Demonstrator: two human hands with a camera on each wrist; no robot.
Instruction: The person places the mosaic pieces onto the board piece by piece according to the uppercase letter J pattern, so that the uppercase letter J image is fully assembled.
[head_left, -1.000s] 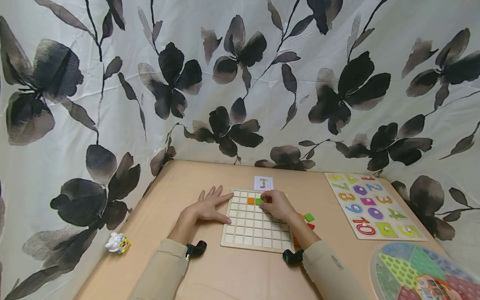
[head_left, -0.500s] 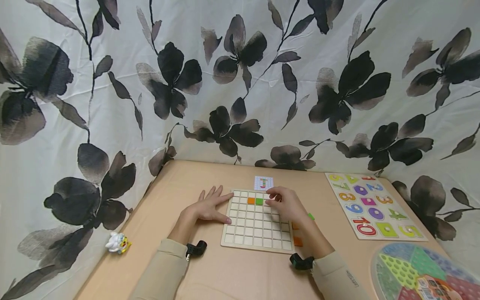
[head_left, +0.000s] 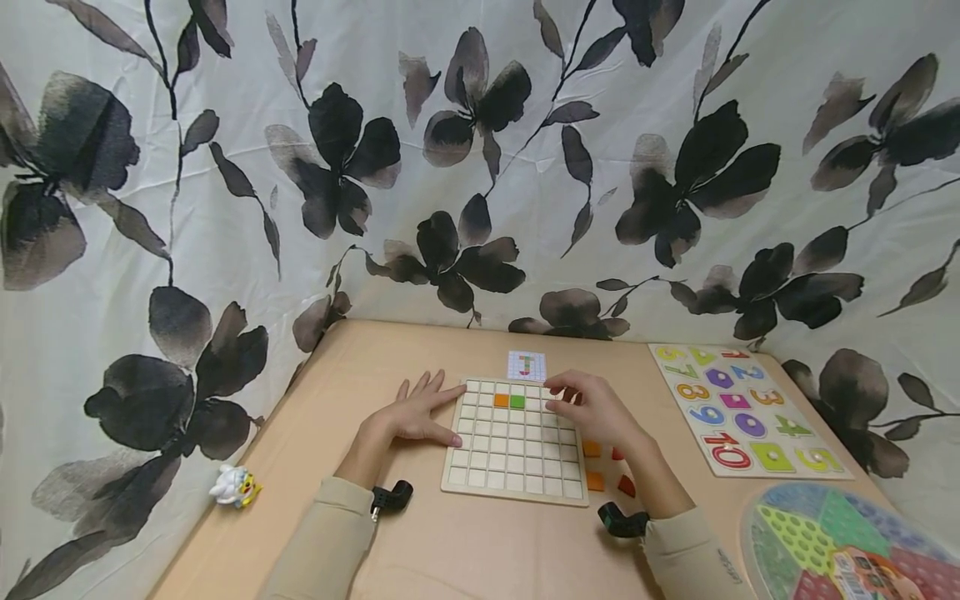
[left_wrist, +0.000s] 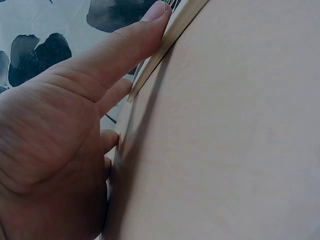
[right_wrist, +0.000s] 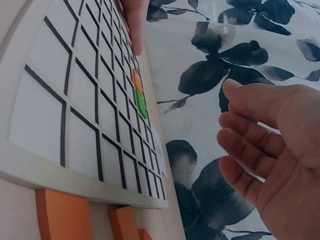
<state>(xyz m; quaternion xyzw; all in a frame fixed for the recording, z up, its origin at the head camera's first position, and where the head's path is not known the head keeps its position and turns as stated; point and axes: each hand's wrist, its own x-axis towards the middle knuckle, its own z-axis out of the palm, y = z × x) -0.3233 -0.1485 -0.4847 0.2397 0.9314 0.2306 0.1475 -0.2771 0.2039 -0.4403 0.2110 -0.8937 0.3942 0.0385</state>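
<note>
Grid board (head_left: 517, 462) lies flat on the table (head_left: 457, 546), with an orange tile (head_left: 501, 401) and a green tile (head_left: 517, 402) side by side in its 2nd row from the far edge. Left hand (head_left: 409, 417) is spread, unclenched, thumb and index finger touching the board's left side. Right hand (head_left: 592, 406) is released, fingers loosely bent with nothing between them, near the far right corner. At least 2 loose orange tiles (head_left: 595, 481) and 2 red tiles (head_left: 626, 486) sit just beside the right edge; a small card (head_left: 527, 365) lies just beyond the far edge.
</note>
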